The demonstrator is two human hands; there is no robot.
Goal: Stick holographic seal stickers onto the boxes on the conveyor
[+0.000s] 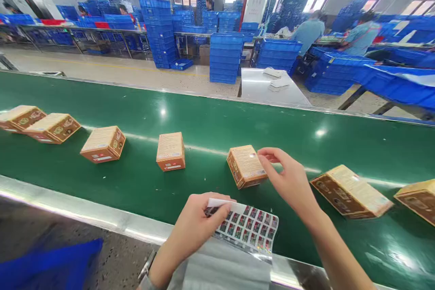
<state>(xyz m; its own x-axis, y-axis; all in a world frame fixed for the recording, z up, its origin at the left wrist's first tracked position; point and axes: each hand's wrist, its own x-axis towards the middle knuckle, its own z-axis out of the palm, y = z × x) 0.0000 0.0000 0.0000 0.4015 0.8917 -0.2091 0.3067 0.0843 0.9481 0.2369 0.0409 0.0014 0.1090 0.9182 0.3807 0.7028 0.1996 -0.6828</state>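
My left hand point(193, 226) is closed on a sheet of small printed stickers point(249, 229), held low over the near edge of the green conveyor belt point(204, 118). My right hand point(288, 179) hovers over the belt with thumb and forefinger pinched together at the right side of an orange-brown carton point(245, 166). What the fingertips pinch is too small to make out. More cartons of the same kind lie along the belt: one point(171, 151) to the left, another point(103, 144) further left, and one point(351, 192) to the right.
Two more cartons point(52, 128) lie at the far left of the belt, another point(419, 199) at the right edge. A metal rail point(84, 213) borders the belt's near side. Beyond stand stacked blue crates point(226, 56), a steel table point(268, 88) and seated people in blue point(307, 31).
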